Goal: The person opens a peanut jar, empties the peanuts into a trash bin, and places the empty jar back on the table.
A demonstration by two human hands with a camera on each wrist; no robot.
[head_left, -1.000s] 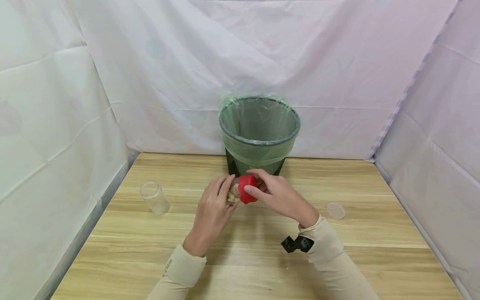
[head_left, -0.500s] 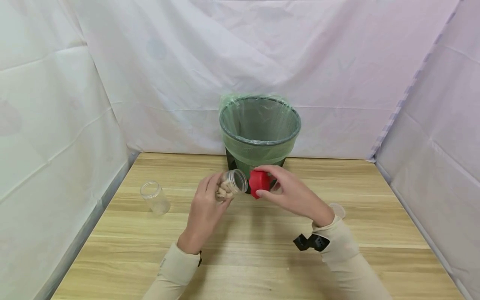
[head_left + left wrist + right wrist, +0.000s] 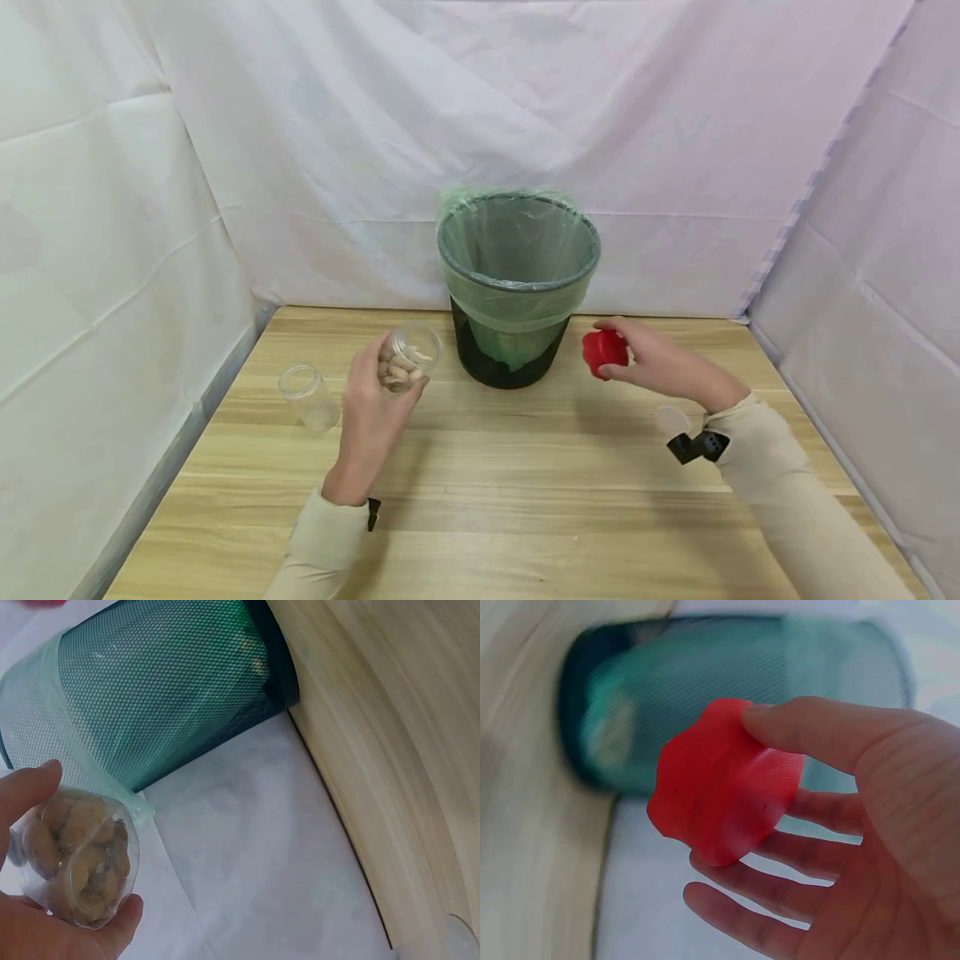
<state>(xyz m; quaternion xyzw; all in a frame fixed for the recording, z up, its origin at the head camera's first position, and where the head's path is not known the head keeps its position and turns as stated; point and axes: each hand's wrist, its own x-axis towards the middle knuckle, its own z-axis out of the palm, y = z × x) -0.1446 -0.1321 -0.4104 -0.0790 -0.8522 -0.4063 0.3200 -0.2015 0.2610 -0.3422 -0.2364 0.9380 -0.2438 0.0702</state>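
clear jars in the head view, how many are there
2: the open jar with beige pieces inside, held in the left hand, and the other jar on the wooden table, left of that hand.

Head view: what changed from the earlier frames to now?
Left hand moved left with the filled jar; right hand moved right with the red lid, so lid and jar are now well apart. Nothing let go. Bin, other jar and disc stayed put.

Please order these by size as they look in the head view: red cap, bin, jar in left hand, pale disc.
1. Bin
2. Jar, partly covered by the left hand
3. Red cap
4. Pale disc
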